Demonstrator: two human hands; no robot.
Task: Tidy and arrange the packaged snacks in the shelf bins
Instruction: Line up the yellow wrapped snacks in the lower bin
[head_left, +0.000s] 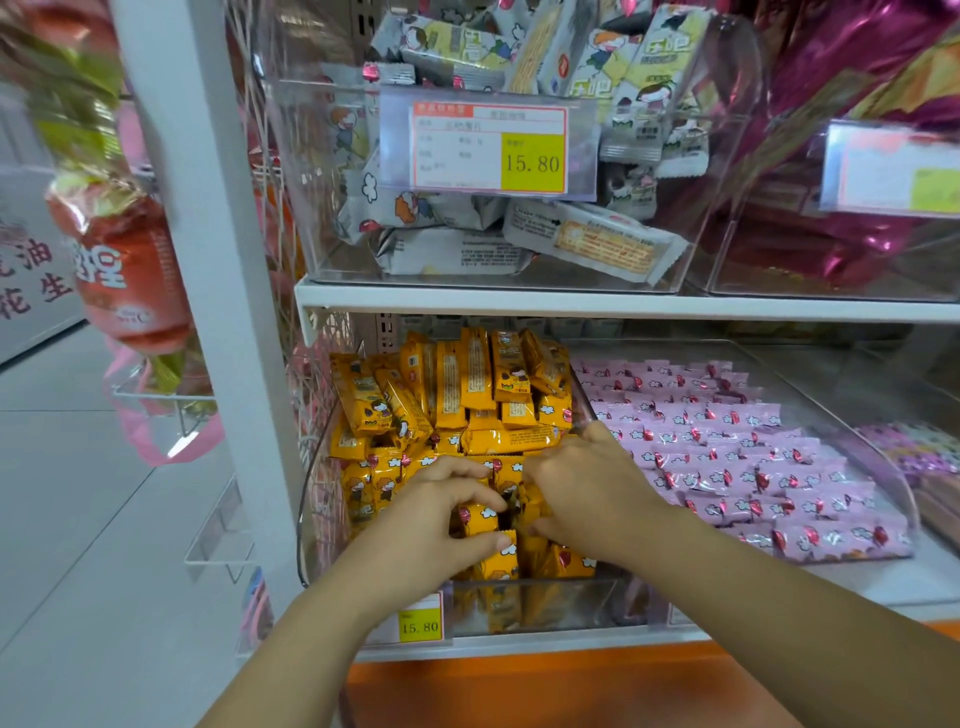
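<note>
Far left, an orange bag (124, 270) hangs by the white post (208, 260). On the low shelf (519, 647) sits a clear bin (571, 597) full of yellow packs (467, 384). Our left hand (441, 512) is at the front of the bin, and its fingers curl round one of the packs. Our right hand (587, 488) is just beside it (the two almost touch) and grips more yellow packs. Pink packs (727, 457) lie in rows in the next bin to the right.
</note>
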